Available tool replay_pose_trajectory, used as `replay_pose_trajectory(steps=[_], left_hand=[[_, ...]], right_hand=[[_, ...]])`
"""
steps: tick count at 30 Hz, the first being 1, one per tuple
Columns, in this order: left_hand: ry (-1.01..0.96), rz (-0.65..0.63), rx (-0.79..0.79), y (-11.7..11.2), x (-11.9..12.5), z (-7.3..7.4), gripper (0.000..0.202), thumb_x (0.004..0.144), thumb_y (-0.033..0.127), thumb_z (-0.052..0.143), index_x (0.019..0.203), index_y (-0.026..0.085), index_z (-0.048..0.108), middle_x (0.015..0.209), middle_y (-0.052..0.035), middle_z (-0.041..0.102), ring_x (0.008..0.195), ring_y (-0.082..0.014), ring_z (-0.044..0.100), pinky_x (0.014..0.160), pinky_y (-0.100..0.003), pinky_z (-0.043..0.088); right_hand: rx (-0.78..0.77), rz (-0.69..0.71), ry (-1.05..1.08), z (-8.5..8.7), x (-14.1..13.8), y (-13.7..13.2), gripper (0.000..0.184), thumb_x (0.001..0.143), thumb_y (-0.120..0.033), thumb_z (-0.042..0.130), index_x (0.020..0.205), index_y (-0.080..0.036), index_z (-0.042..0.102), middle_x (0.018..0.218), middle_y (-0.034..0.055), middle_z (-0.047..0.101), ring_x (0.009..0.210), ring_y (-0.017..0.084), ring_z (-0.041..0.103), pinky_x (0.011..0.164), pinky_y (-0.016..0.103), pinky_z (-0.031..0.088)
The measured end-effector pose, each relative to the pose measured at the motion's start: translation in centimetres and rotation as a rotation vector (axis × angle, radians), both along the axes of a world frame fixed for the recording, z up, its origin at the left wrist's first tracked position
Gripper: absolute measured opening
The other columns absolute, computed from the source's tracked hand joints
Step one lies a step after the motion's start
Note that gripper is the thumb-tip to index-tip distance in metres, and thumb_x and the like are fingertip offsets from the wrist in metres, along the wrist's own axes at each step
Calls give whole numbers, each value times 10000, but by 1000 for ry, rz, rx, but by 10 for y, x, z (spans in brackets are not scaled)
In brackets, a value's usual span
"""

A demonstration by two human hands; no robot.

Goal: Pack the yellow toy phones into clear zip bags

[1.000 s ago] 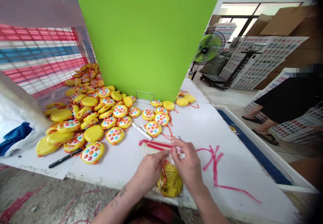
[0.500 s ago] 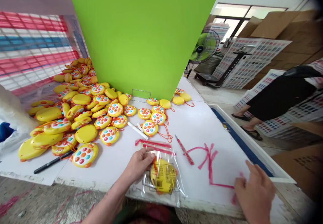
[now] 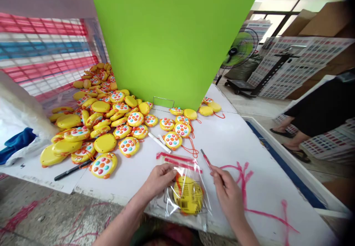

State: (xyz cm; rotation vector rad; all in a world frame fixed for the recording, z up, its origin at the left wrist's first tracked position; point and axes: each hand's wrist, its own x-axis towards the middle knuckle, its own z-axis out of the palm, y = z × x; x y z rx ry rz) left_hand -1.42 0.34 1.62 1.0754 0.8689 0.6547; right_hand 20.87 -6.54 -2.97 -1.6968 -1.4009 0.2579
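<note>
Holds at six o'clock a clear plastic bag (image 3: 166,201) with yellow oval toy (image 3: 190,192) inside, pinched narrowly in left hand (image 3: 161,179). Now grips a slim pink-and-grey tool (image 3: 205,158) in right hand (image 3: 226,187), fresh off the white tabletop (image 3: 222,139)! Leaves a loose pink strip (image 3: 285,220) at four o'clock. Has both hands occupied again, apparently back on tool work.
</note>
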Motion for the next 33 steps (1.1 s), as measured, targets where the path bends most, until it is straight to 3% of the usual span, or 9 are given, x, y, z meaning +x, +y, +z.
replay_pose_trajectory(steps=[2,4,8,12,18,23,26,28,33], left_hand=[[-11,0,1,1,-1,-1,311,706,418,678,798,124,635,627,26,544,548,-80,471,537,-197,368],[-23,5,-8,1,-1,-3,354,699,426,693,875,121,652,696,1,596,599,-98,513,574,-210,398],[-60,6,-42,1,-1,-11,424,687,439,713,957,117,665,788,-33,648,670,-126,561,631,-235,436],[-100,26,-86,1,-1,-17,416,696,425,717,968,114,672,770,-39,671,686,-138,592,660,-247,453],[-195,33,-239,7,-7,-15,500,690,406,713,1099,134,620,924,-111,710,868,-235,661,705,-309,493],[-142,71,-205,7,-7,-6,153,656,261,649,732,129,637,740,-46,669,687,-163,629,696,-297,502],[-169,82,-187,6,-6,-3,81,634,227,577,625,146,573,690,-30,640,659,-155,603,671,-291,498],[-189,85,-178,5,-6,-1,79,624,222,540,595,149,557,671,-38,632,660,-160,592,671,-293,491],[-163,108,-104,2,-6,-2,89,597,207,503,552,150,556,556,-11,562,586,-130,523,583,-222,406]], right_hand=[[-60,-46,88,8,1,2,347,901,-402,429,1117,-182,590,929,86,676,793,222,635,700,345,514],[-142,-2,129,16,-2,8,378,890,-430,443,1126,-180,599,952,91,692,798,227,640,712,346,510],[-304,212,221,25,-15,25,321,847,-422,516,1028,-200,663,926,73,715,827,240,649,739,344,502],[-393,379,464,23,-14,31,239,807,-365,586,971,-220,684,817,29,705,733,205,638,662,310,494],[-291,265,798,9,5,21,311,739,-367,691,990,-183,708,664,16,671,508,119,506,483,239,379],[-242,218,884,1,8,18,194,698,-330,709,786,-160,741,634,46,679,506,134,504,484,262,376],[-259,234,852,3,9,19,170,712,-317,682,759,-160,728,601,32,651,532,148,530,511,268,396],[-251,231,861,5,8,20,212,755,-358,643,814,-164,708,626,31,649,568,160,561,530,267,411],[-289,224,831,15,-1,22,506,850,-556,481,1189,-188,560,748,43,681,607,185,601,549,284,446]])
